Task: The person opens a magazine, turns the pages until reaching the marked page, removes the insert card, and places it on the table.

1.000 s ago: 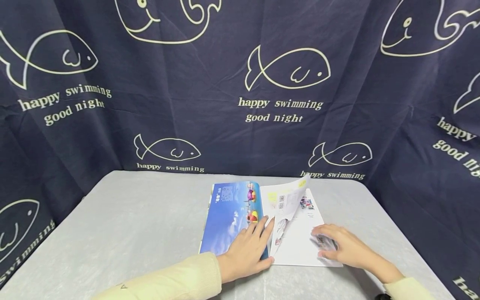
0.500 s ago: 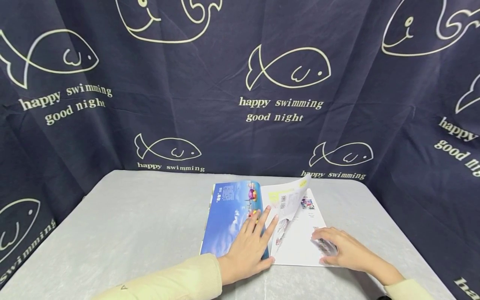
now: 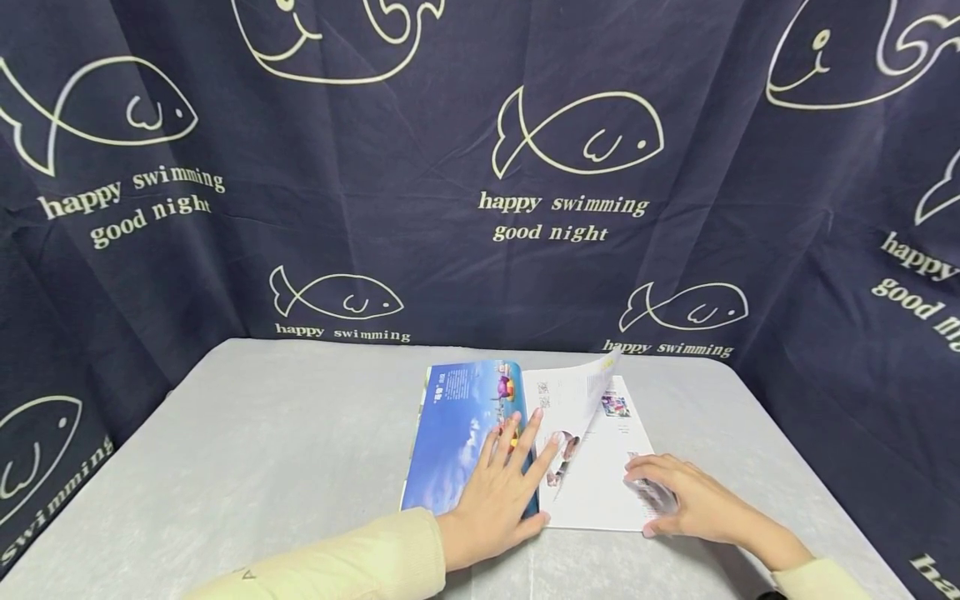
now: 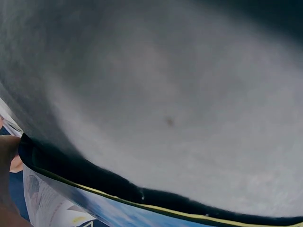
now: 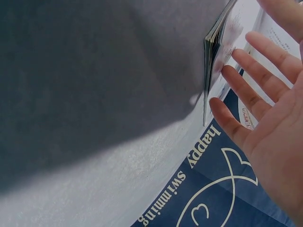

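A magazine (image 3: pixel 592 500) lies spread on the table in the head view. On its left is a blue page (image 3: pixel 442 458) with sky and cartoon figures; the right side is white with small pictures. One white page (image 3: pixel 566 400) stands curled up from the right side, near the fold. My left hand (image 3: pixel 498 496) rests with spread fingers across the fold and the blue page. At the lower right edge, my right hand (image 3: pixel 693 500) touches the magazine with loosely bent fingers, thumb apart. In the right wrist view, its extended fingers (image 5: pixel 258 75) are beside the layered page edges (image 5: pixel 213 45).
The grey table (image 3: pixel 300 450) extends around the magazine on all sides. Behind it and at both sides hangs a dark blue curtain (image 3: pixel 435 250) with white fish drawings and lettering. The left wrist view shows mostly tabletop (image 4: pixel 180 118) and the magazine's edge (image 4: pixel 123 201).
The left fingers have spread a little wider and shifted slightly up the fold. The yellow print on the curled page no longer shows; codes and a photo show there. The right hand has barely moved.
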A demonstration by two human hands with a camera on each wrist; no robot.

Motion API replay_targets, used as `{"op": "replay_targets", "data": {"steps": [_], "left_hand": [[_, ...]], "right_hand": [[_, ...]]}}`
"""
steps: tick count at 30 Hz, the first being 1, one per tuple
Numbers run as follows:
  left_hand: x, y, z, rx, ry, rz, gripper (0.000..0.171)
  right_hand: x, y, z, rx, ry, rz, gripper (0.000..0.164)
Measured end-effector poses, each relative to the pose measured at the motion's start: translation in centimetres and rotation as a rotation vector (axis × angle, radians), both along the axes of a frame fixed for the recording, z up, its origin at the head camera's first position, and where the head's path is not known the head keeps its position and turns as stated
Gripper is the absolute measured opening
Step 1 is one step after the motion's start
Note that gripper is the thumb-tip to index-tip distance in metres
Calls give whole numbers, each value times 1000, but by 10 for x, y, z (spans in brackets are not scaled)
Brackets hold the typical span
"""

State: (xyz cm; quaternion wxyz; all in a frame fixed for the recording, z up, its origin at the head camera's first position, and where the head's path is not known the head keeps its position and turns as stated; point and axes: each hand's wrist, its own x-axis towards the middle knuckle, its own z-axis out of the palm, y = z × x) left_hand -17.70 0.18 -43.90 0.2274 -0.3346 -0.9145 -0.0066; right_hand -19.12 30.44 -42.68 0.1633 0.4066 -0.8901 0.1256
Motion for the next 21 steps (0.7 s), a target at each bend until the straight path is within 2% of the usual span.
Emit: {"op": "replay_targets", "data": {"steps": [9, 21], "left_hand": [[-1, -1, -1, -40, 35, -27, 78], [2, -2, -1, -67, 11, 28, 73]], "right_hand": [[1, 1, 0, 16, -12, -6, 54], [-1, 4, 2, -19, -29, 36, 45]]}}
